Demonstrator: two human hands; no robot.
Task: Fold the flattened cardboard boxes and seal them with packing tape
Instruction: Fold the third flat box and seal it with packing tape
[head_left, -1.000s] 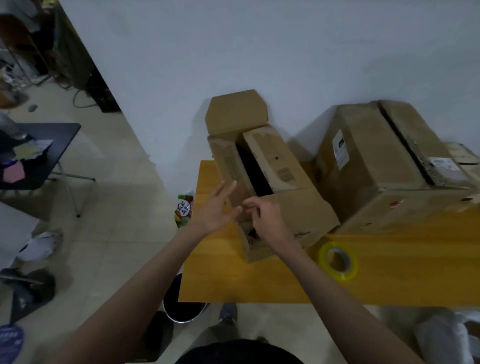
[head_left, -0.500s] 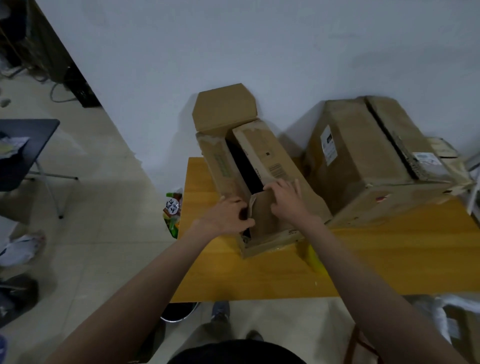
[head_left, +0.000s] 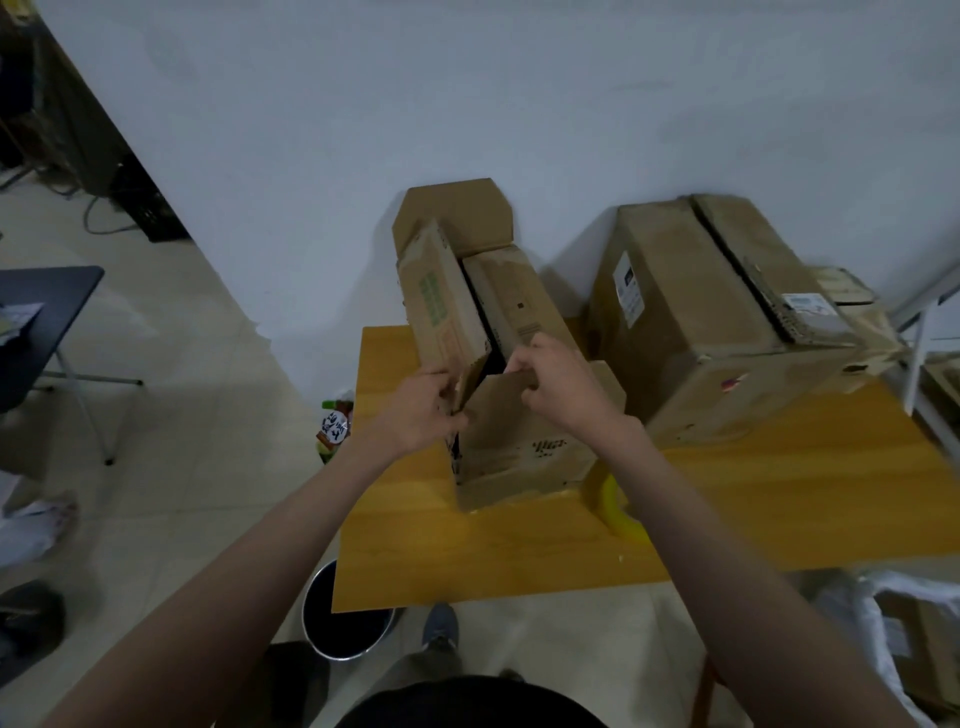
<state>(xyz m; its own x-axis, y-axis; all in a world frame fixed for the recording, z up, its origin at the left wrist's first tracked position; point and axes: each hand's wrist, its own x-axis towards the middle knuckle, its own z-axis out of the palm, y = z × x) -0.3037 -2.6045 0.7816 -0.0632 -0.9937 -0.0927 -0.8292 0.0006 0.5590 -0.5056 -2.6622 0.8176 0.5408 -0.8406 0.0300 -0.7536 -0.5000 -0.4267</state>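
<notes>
A small brown cardboard box (head_left: 524, 457) stands on the yellow wooden table (head_left: 519, 545), its top flaps partly raised and a dark gap between them. My left hand (head_left: 421, 415) grips the near edge of the left flap (head_left: 441, 312). My right hand (head_left: 563, 384) pinches the top edge of the near end flap (head_left: 493, 410). A yellow roll of packing tape (head_left: 618, 506) lies on the table just right of the box, partly hidden behind my right forearm.
A larger closed cardboard box (head_left: 727, 322) sits to the right against the white wall. A dark bin (head_left: 348, 618) stands on the floor under the table's left corner. A black table (head_left: 36, 322) is at the far left, with more cardboard at the lower right.
Both hands have gone from pressing the near end of the box to gripping its flaps. The left flap has swung upward, and the view has shifted closer.
</notes>
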